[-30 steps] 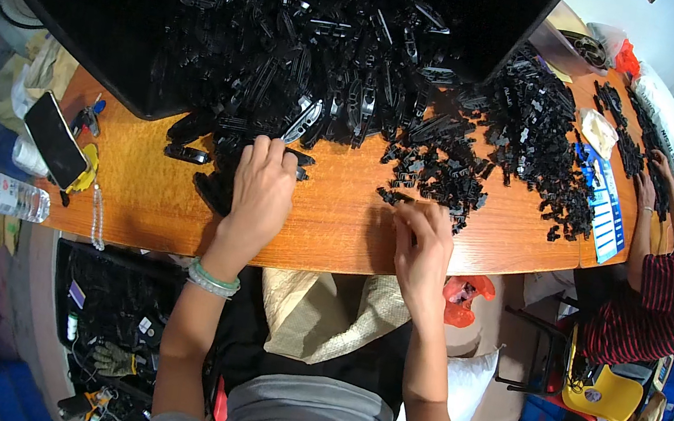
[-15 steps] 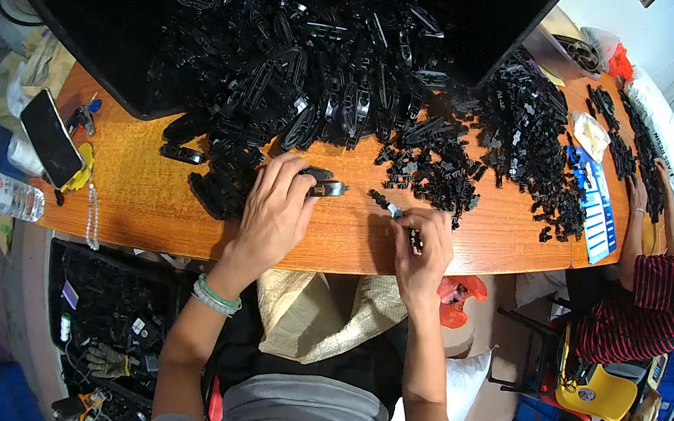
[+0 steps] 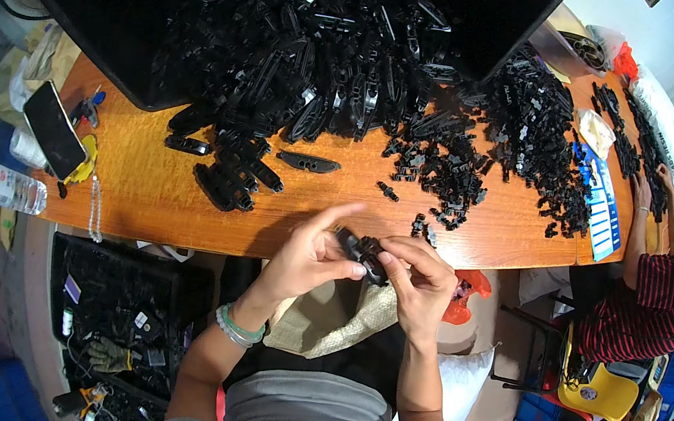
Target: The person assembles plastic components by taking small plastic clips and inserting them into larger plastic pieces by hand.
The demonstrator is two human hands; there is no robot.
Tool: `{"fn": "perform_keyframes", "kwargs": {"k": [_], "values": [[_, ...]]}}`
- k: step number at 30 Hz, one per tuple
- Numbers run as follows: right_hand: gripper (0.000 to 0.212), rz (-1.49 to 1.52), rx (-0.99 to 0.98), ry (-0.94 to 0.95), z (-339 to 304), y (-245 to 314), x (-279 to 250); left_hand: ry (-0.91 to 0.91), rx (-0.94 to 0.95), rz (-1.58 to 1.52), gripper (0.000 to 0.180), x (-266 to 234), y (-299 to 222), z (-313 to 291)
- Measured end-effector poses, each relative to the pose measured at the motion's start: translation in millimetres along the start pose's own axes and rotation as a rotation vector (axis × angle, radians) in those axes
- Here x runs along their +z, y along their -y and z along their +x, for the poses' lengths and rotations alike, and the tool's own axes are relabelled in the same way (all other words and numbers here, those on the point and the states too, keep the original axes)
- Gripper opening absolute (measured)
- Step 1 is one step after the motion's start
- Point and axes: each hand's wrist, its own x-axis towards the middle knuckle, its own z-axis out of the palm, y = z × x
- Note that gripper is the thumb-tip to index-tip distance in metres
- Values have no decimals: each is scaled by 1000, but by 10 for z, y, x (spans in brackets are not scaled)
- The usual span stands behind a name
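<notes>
At the table's front edge, both my hands meet on a dark black plastic part (image 3: 367,255), partly hidden by the fingers. My left hand (image 3: 307,259) grips its left end with the thumb, while the index finger is raised and a little blurred. My right hand (image 3: 417,287) pinches the other end between thumb and fingers; any smaller piece there is hidden. Beyond the hands, a long black plastic part (image 3: 308,162) lies alone on the wood. To its left sits a cluster of similar long parts (image 3: 222,184). Small black clips (image 3: 440,174) lie heaped on the right.
A large heap of black parts (image 3: 318,49) spills from a black container (image 3: 83,29) onto the wooden table (image 3: 129,186). A phone (image 3: 54,129) and a water bottle (image 3: 10,188) stand left. At right, a person in a striped shirt (image 3: 649,300) works. A woven sack (image 3: 328,324) hangs below my hands.
My left hand has come back from the tabletop with a long part, and my right hand has drawn in to meet it. Another long part and small clips now show uncovered on the table.
</notes>
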Motion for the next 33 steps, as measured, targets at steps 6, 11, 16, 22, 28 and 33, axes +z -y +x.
{"fn": "perform_keyframes", "kwargs": {"k": [6, 11, 16, 22, 28, 33], "values": [[20, -223, -305, 134, -11, 57, -29, 82, -85, 130, 24, -30, -70, -28], [25, -406, -458, 99, -27, 62, -9, 17, -62, 117, 21, 0, -33, -40], [26, -353, -420, 120, -40, -2, -23, -95, 2, 258, 19, 80, 3, -52], [24, -131, -19, 197, -94, -97, -111, -14, 27, 293, 16, 78, -24, -76], [24, -270, 25, 504, -73, -141, -321, 283, -14, 714, 20, -178, -151, 93], [13, -350, -79, 240, 171, -288, -108, -250, 477, 1732, 21, -260, -402, 449]]}}
